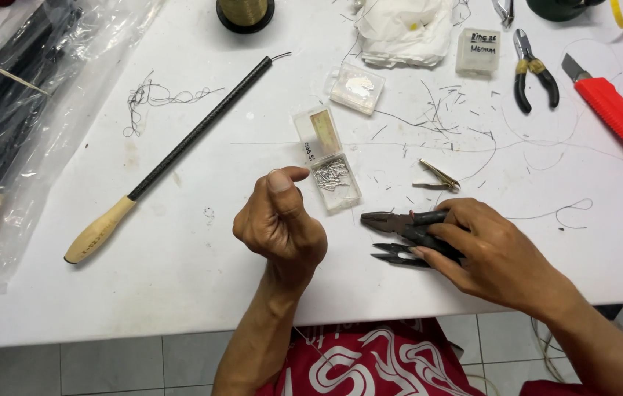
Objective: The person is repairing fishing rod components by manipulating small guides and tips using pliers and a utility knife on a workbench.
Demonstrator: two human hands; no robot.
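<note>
My right hand (491, 253) clamps on dark pliers (407, 233) lying on the surface (201, 242); my left hand (280, 220) curls closed, pinching something too small to identify.

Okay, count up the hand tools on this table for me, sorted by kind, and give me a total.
Pliers: 3, two dark pairs under the right hand, one yellow-handled pair
Red utility knife: 1
Brass clip: 1
Total: 5
The left hand holds no tool.

Bright, even overhead light, soft short shadows, mild glare on the plastic bag (55, 88), sharp focus throughout.
</note>
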